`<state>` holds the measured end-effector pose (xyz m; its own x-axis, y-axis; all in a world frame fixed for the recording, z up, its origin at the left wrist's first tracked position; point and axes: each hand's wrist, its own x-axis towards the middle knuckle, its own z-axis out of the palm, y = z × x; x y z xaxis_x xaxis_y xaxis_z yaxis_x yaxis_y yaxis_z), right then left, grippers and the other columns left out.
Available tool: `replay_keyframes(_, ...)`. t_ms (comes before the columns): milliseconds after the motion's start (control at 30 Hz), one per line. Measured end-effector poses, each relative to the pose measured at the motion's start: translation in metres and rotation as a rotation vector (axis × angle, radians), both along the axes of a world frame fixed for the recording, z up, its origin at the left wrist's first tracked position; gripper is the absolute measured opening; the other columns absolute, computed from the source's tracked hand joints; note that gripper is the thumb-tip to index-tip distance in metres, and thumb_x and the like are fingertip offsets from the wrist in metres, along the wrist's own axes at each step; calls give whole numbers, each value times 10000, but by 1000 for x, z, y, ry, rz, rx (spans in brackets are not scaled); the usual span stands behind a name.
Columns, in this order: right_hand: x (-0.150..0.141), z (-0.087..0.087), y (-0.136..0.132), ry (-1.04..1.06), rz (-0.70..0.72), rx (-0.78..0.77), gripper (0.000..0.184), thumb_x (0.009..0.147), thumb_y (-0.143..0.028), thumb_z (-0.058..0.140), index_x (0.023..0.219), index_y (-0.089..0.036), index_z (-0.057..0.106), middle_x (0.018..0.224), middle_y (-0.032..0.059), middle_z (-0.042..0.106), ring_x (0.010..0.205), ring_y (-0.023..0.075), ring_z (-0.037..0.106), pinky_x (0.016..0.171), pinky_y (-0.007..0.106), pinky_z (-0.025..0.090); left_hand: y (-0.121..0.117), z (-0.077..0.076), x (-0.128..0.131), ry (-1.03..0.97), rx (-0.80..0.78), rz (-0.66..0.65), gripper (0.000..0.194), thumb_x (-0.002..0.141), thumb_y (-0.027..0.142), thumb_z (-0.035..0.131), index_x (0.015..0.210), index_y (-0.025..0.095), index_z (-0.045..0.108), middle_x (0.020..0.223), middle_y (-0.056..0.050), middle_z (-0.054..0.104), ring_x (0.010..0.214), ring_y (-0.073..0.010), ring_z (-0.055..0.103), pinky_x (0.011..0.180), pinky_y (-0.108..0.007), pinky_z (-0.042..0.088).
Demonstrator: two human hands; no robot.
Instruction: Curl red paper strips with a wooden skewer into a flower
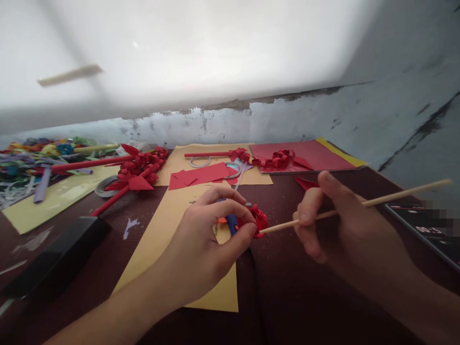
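Between the fingertips of my left hand [212, 235] is a red paper flower [261, 219], pinched from its left side. A thin wooden stick [398, 196] runs through the closed fingers of my right hand [341, 220], and its left tip meets the base of the flower. Behind my left hand, partly covered by it, shows a blue and orange object [230, 221] that I cannot make out fully. Past my right hand lies a red paper piece with a pointed end [304, 183].
Finished red paper flowers [142, 167] lie at the left beside a heap of coloured paper strips [25, 163]. Red paper sheets [201, 175], tape rolls [200, 161] and a red folder [305, 149] are at the back. A black box [61, 254] stands front left, a phone [424, 230] right.
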<state>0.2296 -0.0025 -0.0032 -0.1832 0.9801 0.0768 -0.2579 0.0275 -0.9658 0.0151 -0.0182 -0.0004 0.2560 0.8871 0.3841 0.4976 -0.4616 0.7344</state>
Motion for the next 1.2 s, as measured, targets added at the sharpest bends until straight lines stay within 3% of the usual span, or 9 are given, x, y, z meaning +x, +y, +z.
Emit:
replay_keyframes(267, -3, -4, 2, 16, 24, -78, 519, 993, -543, 624, 610, -201, 697, 387, 11, 570, 330, 98, 488, 364, 166, 410, 1, 3, 0, -60, -131, -77, 108, 926, 202, 700, 844, 231, 765, 1124, -24, 683, 1093, -173, 664, 989, -279, 502)
replay_keyframes(533, -4, -7, 4, 4, 69, -56, 514, 987, -576, 628, 645, -200, 703, 416, 16, 600, 328, 98, 489, 362, 173, 394, 1, 1, -3, -128, -208, -124, 131, 933, 196, 691, 830, 235, 762, 1126, -38, 681, 1126, -206, 662, 1028, -337, 489)
replay_keyframes(767, -3, -11, 2, -9, 109, -71, 524, 1012, -590, 593, 680, -200, 705, 430, 12, 618, 338, 94, 505, 367, 160, 401, 3, -1, -2, -170, -263, -119, 212, 945, 229, 691, 770, 245, 810, 1103, -68, 691, 1098, -246, 679, 1046, -407, 515)
replay_keyframes(967, -3, -11, 1, 9, 136, -85, 531, 1016, -587, 589, 680, -194, 704, 451, 25, 646, 339, 96, 525, 360, 154, 404, 3, -3, -2, -231, -293, -113, 166, 890, 196, 729, 741, 232, 795, 1104, -72, 689, 1096, -253, 678, 1000, -401, 542)
replay_keyframes(1200, -4, -12, 0, 17, 134, -51, 521, 1012, -584, 604, 689, -192, 718, 476, 32, 671, 344, 96, 546, 369, 150, 431, 3, -2, -4, -190, -267, -96, 158, 887, 210, 737, 739, 231, 787, 1132, -72, 699, 1131, -262, 673, 1067, -438, 504)
